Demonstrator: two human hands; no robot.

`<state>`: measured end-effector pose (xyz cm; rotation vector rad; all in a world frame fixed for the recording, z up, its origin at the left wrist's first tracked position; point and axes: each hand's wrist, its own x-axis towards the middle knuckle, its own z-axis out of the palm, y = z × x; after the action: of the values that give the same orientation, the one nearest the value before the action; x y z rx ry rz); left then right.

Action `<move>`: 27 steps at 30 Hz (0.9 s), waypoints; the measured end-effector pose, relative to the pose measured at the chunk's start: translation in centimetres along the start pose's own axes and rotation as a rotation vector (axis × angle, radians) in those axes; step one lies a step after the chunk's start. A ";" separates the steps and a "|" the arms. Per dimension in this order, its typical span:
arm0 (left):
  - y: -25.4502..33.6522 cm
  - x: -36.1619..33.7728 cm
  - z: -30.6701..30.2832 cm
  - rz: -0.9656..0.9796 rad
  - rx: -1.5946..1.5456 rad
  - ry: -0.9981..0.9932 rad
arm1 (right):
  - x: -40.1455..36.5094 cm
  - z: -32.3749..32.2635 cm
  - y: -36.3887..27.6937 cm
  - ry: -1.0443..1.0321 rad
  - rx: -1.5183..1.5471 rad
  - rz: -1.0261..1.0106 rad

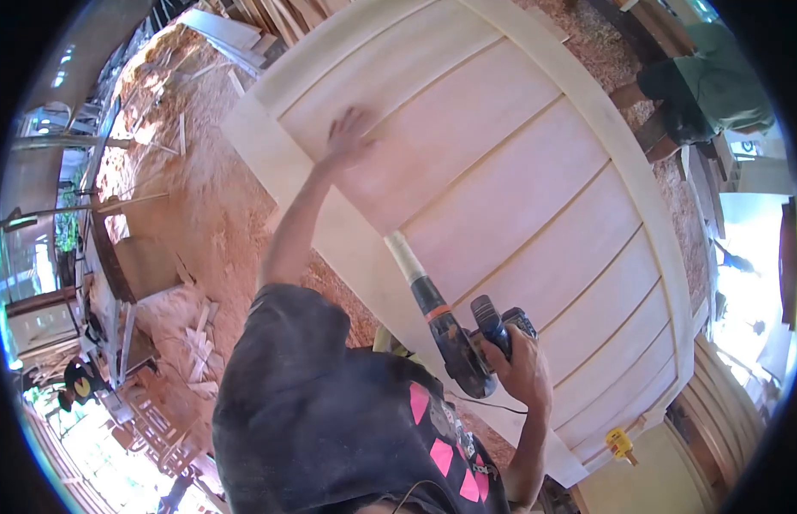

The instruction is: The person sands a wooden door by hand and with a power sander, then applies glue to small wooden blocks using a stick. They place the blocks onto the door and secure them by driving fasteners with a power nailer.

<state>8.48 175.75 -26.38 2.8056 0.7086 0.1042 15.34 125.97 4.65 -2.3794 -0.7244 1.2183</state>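
A large pale wooden door panel (501,154) with grooved boards and a raised frame lies before me. My left hand (351,141) is over the boards near its left frame piece, fingers spread and slightly blurred, holding nothing. Wrapped round the handle of a black hand-held blower (454,343) is my right hand (520,368), near the panel's lower edge. The blower's pale nozzle (402,255) points up across the frame piece toward the boards. A thin cord hangs below the blower.
Sawdust and wood scraps (201,343) cover the ground at left. A yellow object (620,444) sits at the panel's lower right edge. Another person in a green shirt (728,86) is at upper right. Stacked planks (728,385) lie at right.
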 end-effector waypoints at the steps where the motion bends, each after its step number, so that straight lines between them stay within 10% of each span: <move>1: -2.5 -1.7 0.2 0.030 -0.018 0.063 | -0.5 0.5 0.7 0.011 0.000 -0.068; 10: 4.3 -14.7 -5.3 0.257 0.014 -0.198 | -10.2 0.2 5.0 0.021 -0.150 0.136; 27: 45.8 -30.8 6.1 1.181 -0.504 -0.825 | -33.6 3.2 12.3 0.218 0.096 1.088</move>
<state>3.17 120.76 -20.91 2.0689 -1.0036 -0.5423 -0.52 96.46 17.65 -2.7847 0.8070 1.2160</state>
